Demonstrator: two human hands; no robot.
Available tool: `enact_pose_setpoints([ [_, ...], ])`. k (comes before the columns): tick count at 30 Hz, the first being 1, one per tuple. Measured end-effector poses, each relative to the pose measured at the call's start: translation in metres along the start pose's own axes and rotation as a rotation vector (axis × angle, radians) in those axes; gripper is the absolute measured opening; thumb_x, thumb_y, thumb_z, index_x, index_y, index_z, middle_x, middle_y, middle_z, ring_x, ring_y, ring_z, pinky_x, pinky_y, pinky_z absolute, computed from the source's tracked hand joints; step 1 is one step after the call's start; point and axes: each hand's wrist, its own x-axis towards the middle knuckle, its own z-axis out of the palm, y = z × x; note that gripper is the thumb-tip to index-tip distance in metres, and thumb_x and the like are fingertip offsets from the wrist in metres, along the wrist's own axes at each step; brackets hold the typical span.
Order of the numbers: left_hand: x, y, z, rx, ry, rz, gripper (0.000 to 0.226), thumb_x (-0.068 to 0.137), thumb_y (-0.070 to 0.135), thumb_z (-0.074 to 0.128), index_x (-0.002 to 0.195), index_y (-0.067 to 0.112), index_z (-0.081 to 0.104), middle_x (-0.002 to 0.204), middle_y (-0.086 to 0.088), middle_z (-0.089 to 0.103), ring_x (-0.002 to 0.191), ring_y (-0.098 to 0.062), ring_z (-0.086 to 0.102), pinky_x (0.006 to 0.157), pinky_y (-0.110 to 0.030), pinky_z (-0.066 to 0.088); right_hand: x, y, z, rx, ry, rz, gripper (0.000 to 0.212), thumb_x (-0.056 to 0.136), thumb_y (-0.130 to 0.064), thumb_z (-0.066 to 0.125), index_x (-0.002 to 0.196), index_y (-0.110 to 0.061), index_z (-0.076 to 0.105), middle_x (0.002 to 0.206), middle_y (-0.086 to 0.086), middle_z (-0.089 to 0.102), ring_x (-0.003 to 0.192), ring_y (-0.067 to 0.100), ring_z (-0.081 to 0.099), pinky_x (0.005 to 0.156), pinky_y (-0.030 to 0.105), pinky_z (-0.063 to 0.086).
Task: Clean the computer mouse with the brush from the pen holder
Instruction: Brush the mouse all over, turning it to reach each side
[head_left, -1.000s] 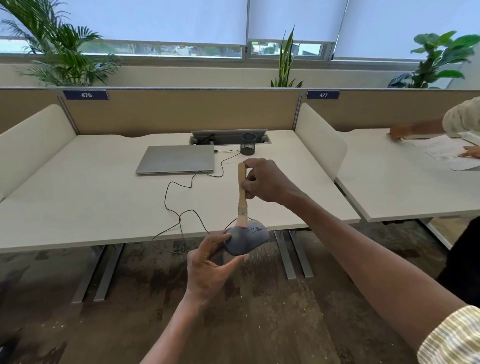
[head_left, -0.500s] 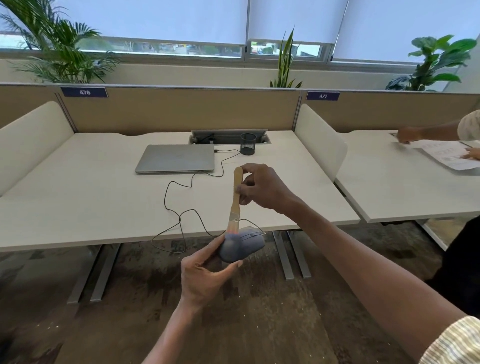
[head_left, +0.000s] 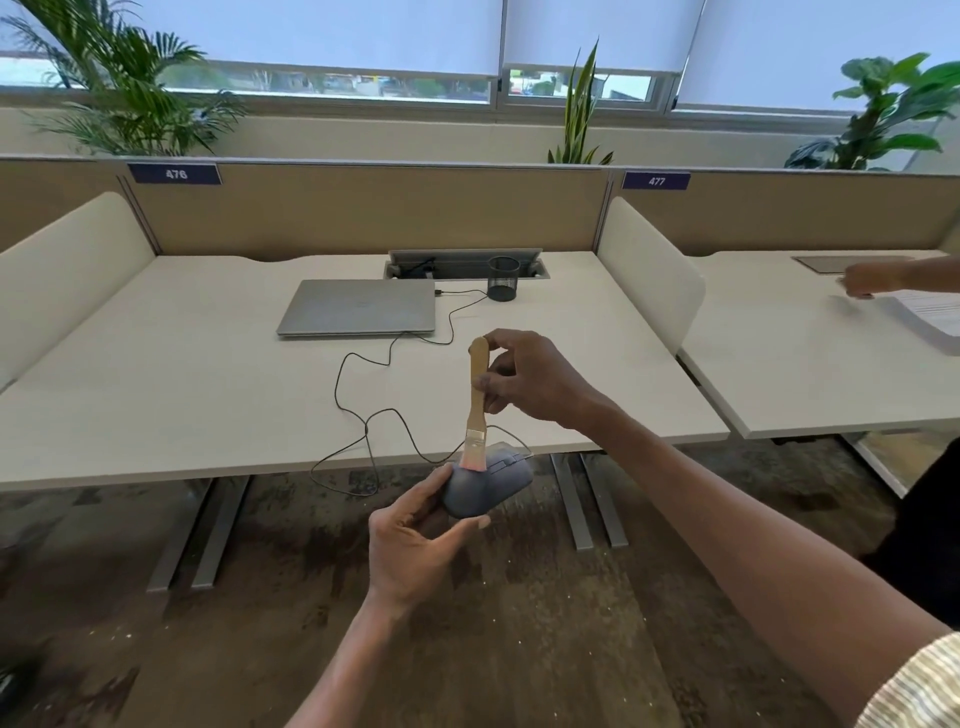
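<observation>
My left hand (head_left: 415, 551) grips a grey wired computer mouse (head_left: 485, 486) from below, held in the air just in front of the desk's near edge. My right hand (head_left: 524, 382) pinches the wooden handle of a small brush (head_left: 476, 402), which stands nearly upright with its pinkish bristles pressed on the mouse's rear top. The black mesh pen holder (head_left: 503, 279) stands at the back of the desk, apart from both hands; no contents show above its rim.
A closed silver laptop (head_left: 358, 314) lies on the white desk (head_left: 182, 395), with a black cable (head_left: 363, 415) looping over the front edge. Padded dividers flank the desk. Another person's hand (head_left: 867, 280) and papers (head_left: 924, 317) are on the neighbouring desk at right.
The brush has shifted slightly right across the mouse's back and stands more upright. The other person's hand at right has moved across the papers. The view has drifted a little.
</observation>
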Motion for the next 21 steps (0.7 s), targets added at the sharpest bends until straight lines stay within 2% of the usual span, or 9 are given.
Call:
enact_pose_setpoints([
  [5, -0.005, -0.004, -0.002, -0.032, -0.002, -0.077, 0.071, 0.063, 0.012, 0.09, 0.128, 0.002, 0.063, 0.118, -0.003, 0.072, 0.11, -0.014, 0.07, 0.091, -0.032, 0.058, -0.007, 0.007, 0.001, -0.08, 0.08, -0.077, 0.02, 0.093, 0.0, 0.065, 0.112, -0.002, 0.058, 0.084, 0.016, 0.075, 0.069, 0.024, 0.075, 0.073, 0.042, 0.064],
  [11, -0.007, -0.003, -0.001, -0.07, -0.019, -0.122, 0.069, 0.068, 0.003, 0.086, 0.131, 0.004, 0.058, 0.123, 0.0, 0.068, 0.116, -0.011, 0.067, 0.092, -0.028, 0.057, -0.028, 0.013, -0.006, -0.051, 0.093, -0.144, 0.021, 0.092, 0.0, 0.067, 0.112, -0.002, 0.058, 0.088, 0.015, 0.076, 0.069, 0.017, 0.076, 0.071, 0.03, 0.064],
  [17, -0.009, -0.004, 0.002, -0.077, -0.049, -0.149, 0.068, 0.069, 0.008, 0.085, 0.131, 0.012, 0.058, 0.126, -0.002, 0.067, 0.118, -0.013, 0.066, 0.094, -0.029, 0.056, -0.032, 0.023, -0.008, -0.115, 0.127, -0.147, 0.021, 0.093, 0.0, 0.066, 0.111, -0.007, 0.058, 0.088, 0.011, 0.075, 0.071, 0.017, 0.075, 0.074, 0.035, 0.064],
  [21, -0.009, -0.002, 0.004, -0.094, -0.048, -0.161, 0.068, 0.068, 0.012, 0.085, 0.13, 0.018, 0.058, 0.127, -0.001, 0.067, 0.119, -0.015, 0.065, 0.095, -0.031, 0.056, -0.034, 0.023, -0.016, -0.067, 0.134, -0.143, 0.021, 0.093, 0.002, 0.065, 0.11, -0.006, 0.058, 0.088, 0.013, 0.075, 0.071, 0.017, 0.075, 0.073, 0.031, 0.064],
])
